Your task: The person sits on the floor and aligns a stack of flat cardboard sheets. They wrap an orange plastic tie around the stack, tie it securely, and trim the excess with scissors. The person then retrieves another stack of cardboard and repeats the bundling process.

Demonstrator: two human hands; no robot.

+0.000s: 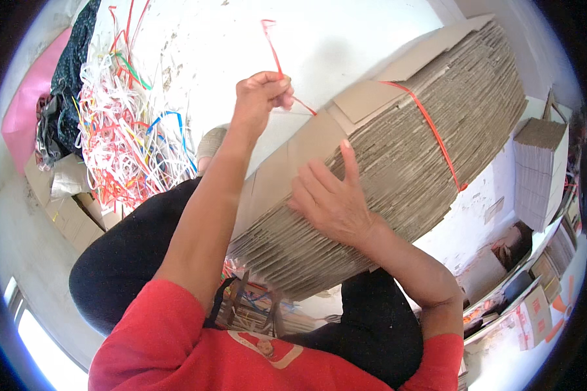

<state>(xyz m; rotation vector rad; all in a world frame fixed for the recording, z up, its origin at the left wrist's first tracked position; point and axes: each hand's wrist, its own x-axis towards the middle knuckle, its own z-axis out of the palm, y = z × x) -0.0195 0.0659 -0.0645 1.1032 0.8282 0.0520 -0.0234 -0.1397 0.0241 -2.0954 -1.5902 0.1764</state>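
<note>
Up close: left hand [262,94] pinching red plastic strap [430,127], right hand [329,199] spread flat on thick bundle of flattened cardboard boxes [398,156] across lap; likely heavy, stiff, best gripped by strap.

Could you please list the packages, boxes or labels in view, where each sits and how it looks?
Bundle of flattened cardboard: centre, brown, bound by a red strap, under the right hand.
Second cardboard stack: right edge, brown, smaller.
Brown boxes: left, under tangled coloured straps.
Red-and-white printed cartons: lower right.
</note>
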